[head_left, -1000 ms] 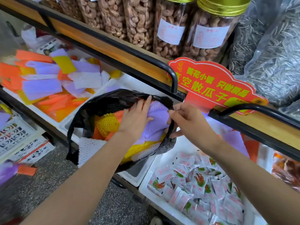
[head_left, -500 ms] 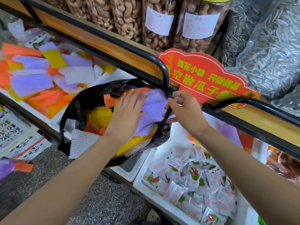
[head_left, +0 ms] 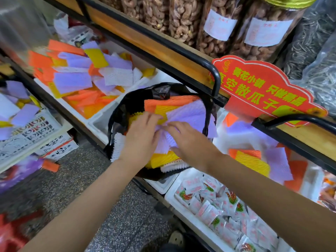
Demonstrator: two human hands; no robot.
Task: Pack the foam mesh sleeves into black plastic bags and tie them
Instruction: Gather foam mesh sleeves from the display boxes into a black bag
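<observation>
Hands: both down on the stack in the bag mouth, centre of frame. Left hand (head_left: pixel 141 137) lies flat, fingers nearly straight, pressing on the purple and yellow pieces. Right hand (head_left: pixel 189 140) lies just beside it, fingers stretched toward the left hand, palm down on the purple foam; neither hand curls round anything

Foam mesh sleeves (head_left: pixel 189 113): purple layer on top, orange along the far edge, yellow along the near edge, all bunched inside the black plastic bag (head_left: pixel 127 106). Purple foam creases where the two sets of fingertips meet. One white sleeve (head_left: pixel 118 146) sticks out over the bag's lower left rim

Bag sits on the white trays of the lower shelf, its mouth open and facing the camera, far edge just under the black rail (head_left: pixel 215 79)

Loose sleeves (head_left: pixel 72 80), orange, purple, yellow and white, heaped in a tray at upper left; more of them at right of frame (head_left: pixel 254 157)

Red sign (head_left: pixel 263 91) with yellow characters stands right of the bag. Jars of nuts (head_left: pixel 214 20) along the upper shelf. Small sealed packets (head_left: pixel 218 211) fill a white tray at lower right. Speckled floor (head_left: pixel 109 206) below
</observation>
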